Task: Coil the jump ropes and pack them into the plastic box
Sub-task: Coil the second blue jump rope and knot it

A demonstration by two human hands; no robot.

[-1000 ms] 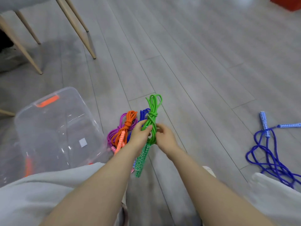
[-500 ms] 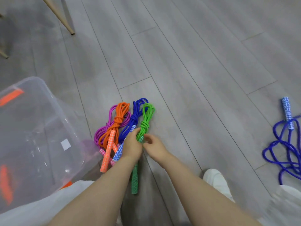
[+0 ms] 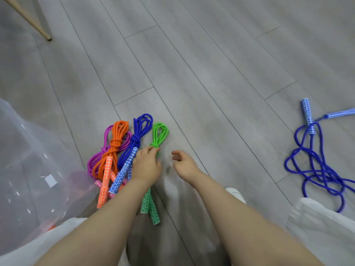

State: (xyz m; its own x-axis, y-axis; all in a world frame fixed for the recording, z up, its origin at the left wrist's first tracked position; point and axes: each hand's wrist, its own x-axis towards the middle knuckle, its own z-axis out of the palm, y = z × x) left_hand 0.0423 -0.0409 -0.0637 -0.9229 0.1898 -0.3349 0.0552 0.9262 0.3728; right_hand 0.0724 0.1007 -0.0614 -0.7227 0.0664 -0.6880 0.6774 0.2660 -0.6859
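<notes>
From my feed, the plastic box (image 3: 28, 169) is cut off at the left edge, so I see only part of its clear wall, and whatever is orange inside near its bottom is too blurred to name. The purple rope (image 3: 99, 160) lies mostly buried under the orange rope (image 3: 115, 148), and its pink handles barely show. My left hand (image 3: 147, 166) covers the middle of the green rope (image 3: 160, 133), hiding its knot; only the loops at 12 o'clock of the hand and the two green handles at 6 o'clock, beneath the forearm, show. The fingertips touch the green cord at the base of the loops, but I cannot tell whether they pinch it or merely rest on it. My right hand (image 3: 184, 164) hangs just at 3 o'clock of the left, fingers loosely curled, holding nothing, apart from the green rope. The coiled blue rope (image 3: 137, 139) lies between the orange and green ones. I count four coiled ropes side by side, just at 3 o'clock of the box. One loose blue rope (image 3: 315, 167) sprawls uncoiled well off at 3 o'clock, partly cut by the frame edge.
</notes>
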